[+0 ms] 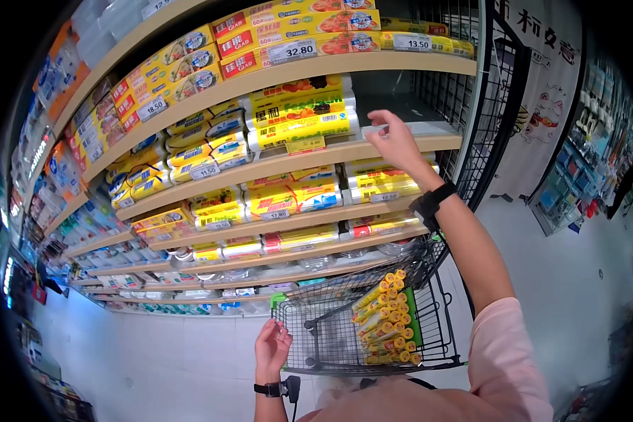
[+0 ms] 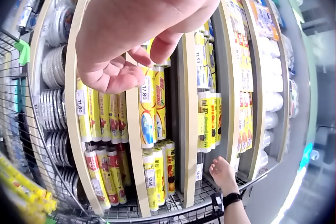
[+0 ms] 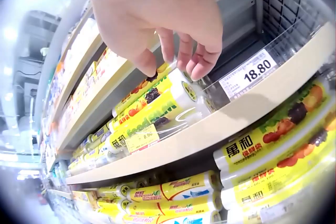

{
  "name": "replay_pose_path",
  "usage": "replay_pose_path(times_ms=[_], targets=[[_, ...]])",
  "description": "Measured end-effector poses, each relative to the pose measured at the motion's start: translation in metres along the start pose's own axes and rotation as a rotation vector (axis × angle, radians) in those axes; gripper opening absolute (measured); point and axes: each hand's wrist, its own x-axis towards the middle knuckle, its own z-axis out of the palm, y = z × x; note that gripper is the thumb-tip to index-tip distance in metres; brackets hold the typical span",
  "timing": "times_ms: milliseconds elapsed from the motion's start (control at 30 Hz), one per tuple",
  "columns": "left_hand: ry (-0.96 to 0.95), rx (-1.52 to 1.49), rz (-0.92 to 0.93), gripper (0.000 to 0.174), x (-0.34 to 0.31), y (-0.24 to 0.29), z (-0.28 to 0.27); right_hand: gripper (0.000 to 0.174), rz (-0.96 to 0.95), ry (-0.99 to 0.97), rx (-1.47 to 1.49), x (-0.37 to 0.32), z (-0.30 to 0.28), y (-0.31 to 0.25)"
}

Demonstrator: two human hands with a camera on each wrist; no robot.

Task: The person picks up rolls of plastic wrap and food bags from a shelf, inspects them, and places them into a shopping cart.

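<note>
My right hand (image 1: 394,144) is raised at the shelf edge (image 1: 436,143), beside yellow rolls (image 1: 302,129) with fruit pictures. In the right wrist view its loosely bent fingers hang over the ends of those rolls (image 3: 157,109), holding nothing; contact cannot be told. An 18.80 price tag (image 3: 248,74) is on the shelf edge beside them. My left hand (image 1: 273,346) hovers by the cart's (image 1: 316,368) left rim, fingers loosely curled and empty; the left wrist view shows it large (image 2: 142,19) before the shelves.
Several yellow tubes (image 1: 383,323) lie in the cart at its right side. Boxes (image 1: 299,35) fill the shelf above, and more rolls (image 1: 292,199) stand on the shelf below. A black wire rack (image 1: 496,105) borders the shelves at the right. Pale floor (image 1: 183,352) lies left of the cart.
</note>
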Motion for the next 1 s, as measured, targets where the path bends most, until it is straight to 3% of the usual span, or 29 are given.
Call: replay_pose_path(times_ms=[167,267,367,467,600,700,867,1000], targets=[[-0.04,0.031,-0.031,0.012,0.013,-0.013,0.023,0.058,-0.051,0.13,0.034,0.062,0.022,0.008],[-0.06,0.039,-0.043,0.01,0.016,-0.021,0.029,0.071,-0.036,0.121,-0.089,0.093,0.037,0.015],[-0.023,0.052,-0.03,0.01,0.013,-0.027,0.035,0.082,0.178,-0.117,-0.077,0.111,0.028,-0.003],[-0.011,0.051,-0.024,0.008,0.012,-0.029,0.034,0.085,0.159,-0.126,-0.055,0.134,0.046,0.013],[0.025,0.024,-0.023,0.006,0.01,-0.029,0.021,0.078,0.026,0.056,-0.037,0.127,0.047,0.01],[0.031,0.024,-0.027,0.006,0.01,-0.031,0.016,0.074,0.079,0.073,0.031,0.117,0.046,0.001],[-0.001,-0.003,-0.045,0.007,0.008,-0.034,0.007,0.069,-0.031,0.309,0.185,0.112,0.069,0.011],[0.005,0.016,-0.033,0.008,-0.002,-0.032,0.007,0.065,-0.048,0.446,0.031,0.098,0.073,0.0]])
